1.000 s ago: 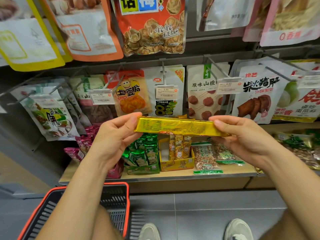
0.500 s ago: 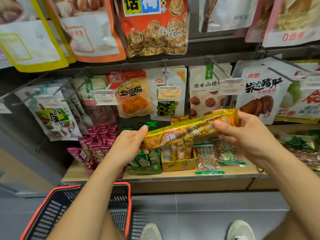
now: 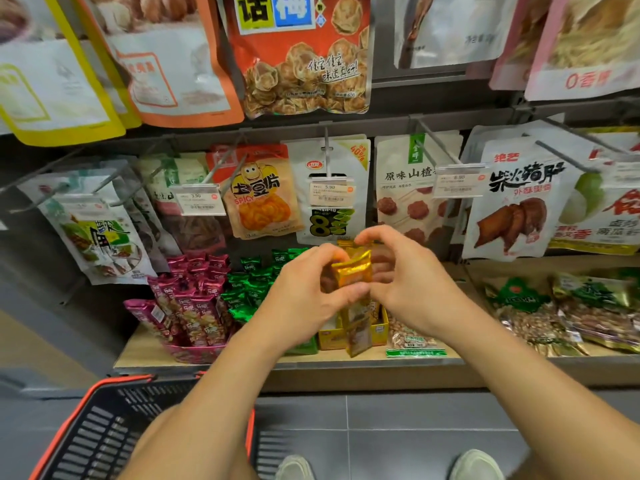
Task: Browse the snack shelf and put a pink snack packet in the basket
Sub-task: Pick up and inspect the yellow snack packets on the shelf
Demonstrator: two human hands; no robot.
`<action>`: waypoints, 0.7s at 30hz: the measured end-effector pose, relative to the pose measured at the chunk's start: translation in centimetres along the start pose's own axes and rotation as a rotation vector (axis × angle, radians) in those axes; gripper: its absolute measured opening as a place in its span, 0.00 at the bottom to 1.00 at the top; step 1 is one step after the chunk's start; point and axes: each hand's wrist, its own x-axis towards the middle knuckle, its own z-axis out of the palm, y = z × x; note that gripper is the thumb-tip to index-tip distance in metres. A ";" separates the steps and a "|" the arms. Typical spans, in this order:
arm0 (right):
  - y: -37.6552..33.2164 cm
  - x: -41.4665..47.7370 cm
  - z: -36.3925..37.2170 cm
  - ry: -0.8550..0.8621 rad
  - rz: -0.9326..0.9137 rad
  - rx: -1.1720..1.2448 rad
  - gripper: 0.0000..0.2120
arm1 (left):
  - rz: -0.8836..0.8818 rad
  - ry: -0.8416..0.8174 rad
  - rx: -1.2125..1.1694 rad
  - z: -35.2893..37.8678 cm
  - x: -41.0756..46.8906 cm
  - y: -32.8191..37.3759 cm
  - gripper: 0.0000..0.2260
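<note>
The left hand (image 3: 304,289) pinches the gold packet (image 3: 351,271) by its near end, and the right hand (image 3: 410,284) curls round it too, apparently gripping, though its fingertips are partly hidden. The pink snack packets (image 3: 194,299) stand on the shelf (image 3: 138,355) left of the hands, the basket (image 3: 86,403) below.

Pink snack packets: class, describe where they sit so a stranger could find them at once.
Find the wooden shelf above the basket. At its left end stand the pink snack packets, bunched beside green packets. Only they are magenta.
</note>
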 end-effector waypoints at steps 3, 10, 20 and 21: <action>0.5 1.2 -0.7 -0.249 0.079 0.025 0.26 | -0.021 -0.043 0.118 0.0 0.2 -1.0 0.11; 5.8 5.9 -3.3 -0.354 0.243 -0.296 0.15 | 0.023 -0.198 0.422 0.8 1.8 -2.4 0.12; 14.4 10.7 0.7 -0.045 0.434 -0.393 0.13 | 0.060 -0.347 0.854 4.3 8.9 -7.1 0.12; 15.0 11.3 1.1 -0.059 0.434 -0.373 0.15 | 0.040 -0.378 0.877 5.0 9.7 -7.6 0.12</action>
